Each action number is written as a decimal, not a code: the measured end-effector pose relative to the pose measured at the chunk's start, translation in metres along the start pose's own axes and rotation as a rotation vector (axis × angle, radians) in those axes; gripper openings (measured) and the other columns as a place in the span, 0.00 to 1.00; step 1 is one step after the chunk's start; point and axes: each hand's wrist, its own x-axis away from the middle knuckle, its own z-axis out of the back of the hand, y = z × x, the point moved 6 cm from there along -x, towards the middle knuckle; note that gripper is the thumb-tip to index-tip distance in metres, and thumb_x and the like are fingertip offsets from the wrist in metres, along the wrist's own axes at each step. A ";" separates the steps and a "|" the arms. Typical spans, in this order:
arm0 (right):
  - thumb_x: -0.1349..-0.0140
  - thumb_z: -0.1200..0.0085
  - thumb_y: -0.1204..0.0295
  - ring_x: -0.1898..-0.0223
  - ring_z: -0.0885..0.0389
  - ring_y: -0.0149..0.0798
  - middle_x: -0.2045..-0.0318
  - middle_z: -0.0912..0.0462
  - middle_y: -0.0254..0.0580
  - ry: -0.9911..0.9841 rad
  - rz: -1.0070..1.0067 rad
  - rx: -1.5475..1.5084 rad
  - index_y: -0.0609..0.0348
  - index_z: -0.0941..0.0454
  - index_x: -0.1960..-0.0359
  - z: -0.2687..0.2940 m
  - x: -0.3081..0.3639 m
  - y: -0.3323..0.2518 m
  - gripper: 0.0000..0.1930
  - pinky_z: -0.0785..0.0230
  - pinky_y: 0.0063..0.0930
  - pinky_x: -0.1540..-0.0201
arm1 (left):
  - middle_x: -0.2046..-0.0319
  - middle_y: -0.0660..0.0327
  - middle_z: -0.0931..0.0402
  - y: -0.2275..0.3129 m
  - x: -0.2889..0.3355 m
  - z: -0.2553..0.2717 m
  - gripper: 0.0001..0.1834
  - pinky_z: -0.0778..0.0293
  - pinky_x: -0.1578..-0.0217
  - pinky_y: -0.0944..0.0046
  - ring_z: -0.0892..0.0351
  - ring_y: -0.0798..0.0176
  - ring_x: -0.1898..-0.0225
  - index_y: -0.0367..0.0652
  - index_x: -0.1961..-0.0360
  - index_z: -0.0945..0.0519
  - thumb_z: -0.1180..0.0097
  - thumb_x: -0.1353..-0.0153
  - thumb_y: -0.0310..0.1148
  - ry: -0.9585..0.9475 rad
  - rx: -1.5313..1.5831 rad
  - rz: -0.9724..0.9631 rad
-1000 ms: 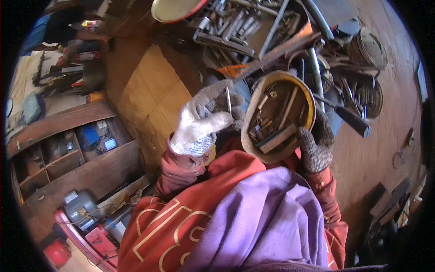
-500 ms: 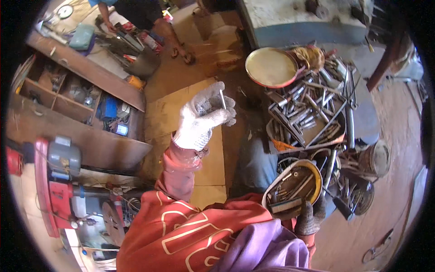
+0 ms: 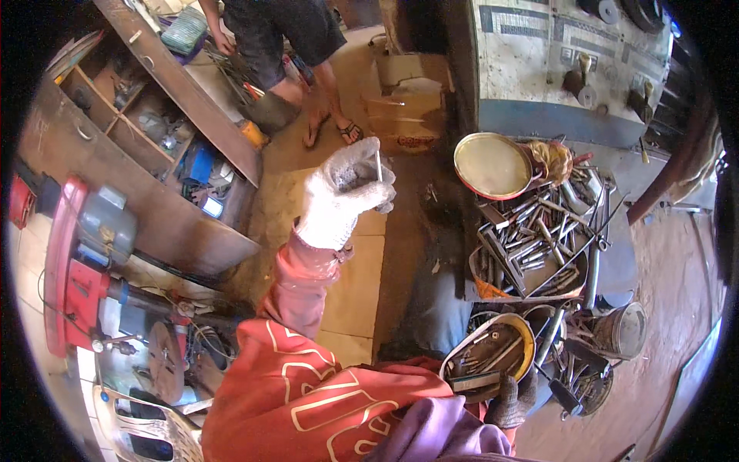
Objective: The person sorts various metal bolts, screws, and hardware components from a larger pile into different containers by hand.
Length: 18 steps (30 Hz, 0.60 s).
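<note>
My left hand (image 3: 342, 192), in a pale knit work glove, is raised over the floor. Thumb and fingers pinch a thin, short metal rod (image 3: 378, 165) that stands nearly upright. Low on the right, my right hand (image 3: 511, 402), in a darker grey glove, grips the near rim of a round tub (image 3: 528, 348) with a yellowish inside. In the tub lie several small metal rods (image 3: 504, 356) and a flat bar-like piece (image 3: 471, 381). My right fingertips are partly hidden by the tub.
A bin heaped with metal tool bits (image 3: 539, 239) stands right, beside a round tin (image 3: 493, 165). Behind is a large machine (image 3: 570, 69). A bucket (image 3: 622, 331) stands far right. Left are a compartmented wooden cabinet (image 3: 127, 142) and a red machine (image 3: 81, 300). Another person (image 3: 296, 46) stands ahead.
My view has shifted, so the bin and tub sit lower and more of the other person shows. Both hands keep their hold on the rod and the tub.
</note>
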 end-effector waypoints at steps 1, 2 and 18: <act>0.37 0.35 0.54 0.42 0.24 0.41 0.41 0.21 0.47 0.003 0.016 0.035 0.66 0.30 0.33 0.000 -0.001 -0.001 0.37 0.32 0.37 0.38 | 0.59 0.53 0.16 0.002 -0.001 0.001 0.28 0.15 0.64 0.59 0.14 0.60 0.64 0.39 0.38 0.24 0.36 0.40 0.16 0.002 0.000 -0.009; 0.37 0.35 0.54 0.42 0.24 0.41 0.41 0.21 0.47 -0.001 0.025 0.031 0.66 0.30 0.33 0.002 -0.002 0.001 0.37 0.32 0.37 0.38 | 0.60 0.54 0.16 0.004 -0.003 0.004 0.26 0.15 0.63 0.60 0.15 0.61 0.64 0.37 0.38 0.24 0.37 0.39 0.17 0.003 -0.009 -0.026; 0.37 0.33 0.55 0.41 0.24 0.42 0.40 0.21 0.46 -0.015 0.015 -0.058 0.66 0.31 0.33 0.007 -0.001 0.015 0.38 0.31 0.36 0.38 | 0.51 0.43 0.16 0.017 -0.037 0.033 0.16 0.14 0.55 0.49 0.13 0.47 0.55 0.33 0.42 0.22 0.46 0.29 0.23 -0.132 0.260 -0.085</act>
